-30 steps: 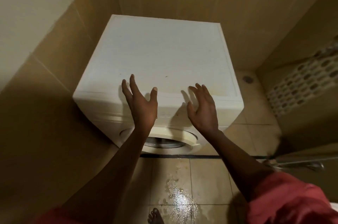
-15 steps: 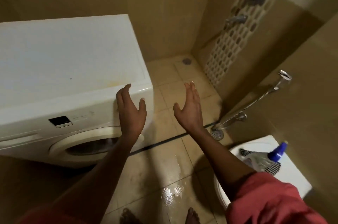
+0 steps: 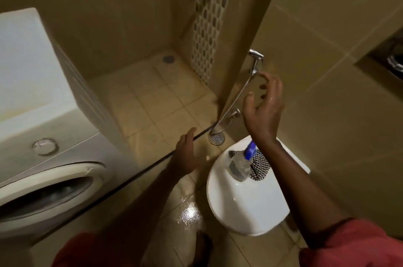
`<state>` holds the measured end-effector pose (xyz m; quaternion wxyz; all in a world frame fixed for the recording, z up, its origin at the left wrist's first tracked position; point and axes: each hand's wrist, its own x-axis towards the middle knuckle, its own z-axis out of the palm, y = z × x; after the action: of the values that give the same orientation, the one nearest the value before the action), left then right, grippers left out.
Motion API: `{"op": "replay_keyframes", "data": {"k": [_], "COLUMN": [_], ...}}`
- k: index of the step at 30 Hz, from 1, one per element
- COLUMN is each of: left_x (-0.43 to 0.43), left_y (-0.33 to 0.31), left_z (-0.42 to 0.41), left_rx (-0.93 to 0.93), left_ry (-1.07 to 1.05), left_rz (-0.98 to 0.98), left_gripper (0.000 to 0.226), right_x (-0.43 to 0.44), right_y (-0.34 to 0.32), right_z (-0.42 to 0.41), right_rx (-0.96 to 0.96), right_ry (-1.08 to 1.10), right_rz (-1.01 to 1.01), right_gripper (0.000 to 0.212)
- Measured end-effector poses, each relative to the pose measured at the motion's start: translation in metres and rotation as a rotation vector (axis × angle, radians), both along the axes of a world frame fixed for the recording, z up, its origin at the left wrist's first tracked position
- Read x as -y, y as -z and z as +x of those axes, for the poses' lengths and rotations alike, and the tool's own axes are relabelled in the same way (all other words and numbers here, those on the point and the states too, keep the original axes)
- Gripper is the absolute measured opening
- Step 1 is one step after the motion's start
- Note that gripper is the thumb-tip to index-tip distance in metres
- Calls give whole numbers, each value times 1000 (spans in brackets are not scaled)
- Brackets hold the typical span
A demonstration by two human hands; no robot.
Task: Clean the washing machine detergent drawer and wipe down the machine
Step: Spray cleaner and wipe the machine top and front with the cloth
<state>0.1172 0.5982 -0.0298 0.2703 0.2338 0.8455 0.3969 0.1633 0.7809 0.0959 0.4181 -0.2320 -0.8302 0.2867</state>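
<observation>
- R hand (image 3: 263, 109): raised, fingers loosely curled & spread, holding nothing. It sits above the spray bottle (image 3: 239, 165), not touching it; fingertips are blurred.
- L hand (image 3: 185, 154): fingers straight & together, holding nothing, over the floor between machine & toilet.
- Red sleeves are cut off at the near edge. A foot (image 3: 202, 242) below is dim, hard to make out.
- Bottle: clear body, blue nozzle, standing on the white toilet lid (image 3: 246, 203). Can't tell the liquid level. A checked cloth (image 3: 260, 163) lies just behind, partly hidden by bottle & R forearm.
- Washing machine (image 3: 32, 96): far left, cut off by the left edge. Only its right part shows, w/ round knob (image 3: 44, 146) & part of the door (image 3: 43, 188).
- Hose sprayer (image 3: 256, 57) on the right wall; floor drain (image 3: 216, 138) just below it. Wet shine on the near floor (image 3: 188, 212).
- Wall niche (image 3: 390, 59) far right, cut off, contents unclear.
- Vs 0.5 s ago: view has swung right. L hand was at the machine's right corner, now well apart from it. R hand was over the floor, now over the lid.
</observation>
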Motion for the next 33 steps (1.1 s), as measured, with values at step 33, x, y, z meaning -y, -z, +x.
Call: {"op": "replay_keyframes", "data": {"k": [33], "left_x": [-143], "left_y": [104], "left_z": [65], "left_rx": [78], "left_ry": [-27], "left_rz": [366], "left_gripper": [54], "right_x": [-115], "right_y": [300], "right_z": [112], "right_rx": [1319], "right_ry": [-215], "right_rz": [-235], "right_gripper": [67]}}
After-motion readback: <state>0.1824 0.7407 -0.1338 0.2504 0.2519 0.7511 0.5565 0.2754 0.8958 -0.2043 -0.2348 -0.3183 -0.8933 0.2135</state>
